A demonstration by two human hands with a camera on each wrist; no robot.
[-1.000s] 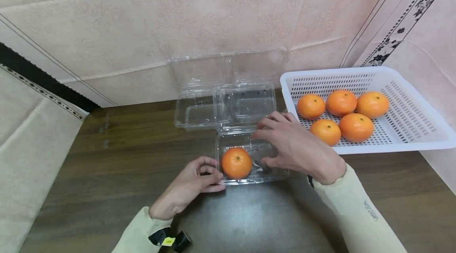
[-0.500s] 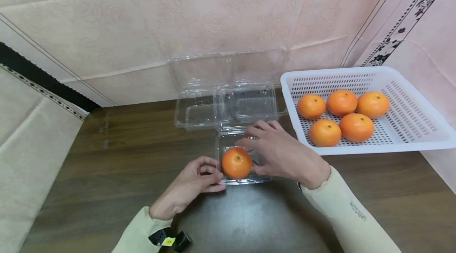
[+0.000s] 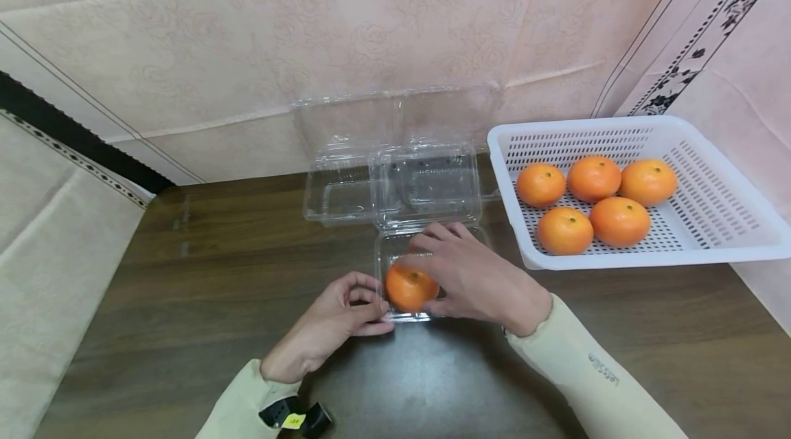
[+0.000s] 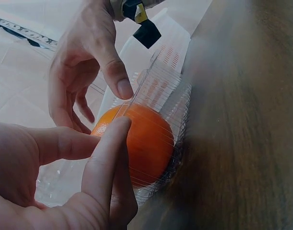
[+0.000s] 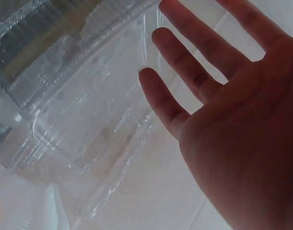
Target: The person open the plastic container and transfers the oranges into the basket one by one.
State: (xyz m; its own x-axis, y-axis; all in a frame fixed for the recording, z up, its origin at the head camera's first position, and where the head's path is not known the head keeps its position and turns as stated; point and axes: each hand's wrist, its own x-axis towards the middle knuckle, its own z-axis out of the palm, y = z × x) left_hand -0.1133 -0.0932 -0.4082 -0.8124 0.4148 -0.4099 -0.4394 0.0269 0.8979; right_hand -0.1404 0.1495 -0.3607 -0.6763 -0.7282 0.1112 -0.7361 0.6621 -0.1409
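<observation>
A single orange (image 3: pixel 406 291) sits at the left end of a clear plastic clamshell container (image 3: pixel 378 257), whose lid (image 3: pixel 426 185) lies folded back. My left hand (image 3: pixel 338 315) pinches the container's near-left rim between thumb and finger, as the left wrist view confirms. My right hand (image 3: pixel 476 281) is over the container, fingers spread above and beside the orange's right side, thumb by its lower right. Whether it touches the orange cannot be told. In the right wrist view the right hand's fingers (image 5: pixel 170 103) look nearly straight, with nothing in the palm.
To the right stands a white perforated basket (image 3: pixel 655 260) with several oranges (image 3: pixel 620 222). Another clear open container (image 3: pixel 336 198) lies behind the first, its raised lid (image 3: pixel 346 123) against the cloth-covered wall (image 3: pixel 247 47). All rest on a dark wooden table (image 3: pixel 216 288).
My right hand has moved left across the container, from its right part to the orange, covering part of it. The left hand stays at the rim; the orange has barely shifted.
</observation>
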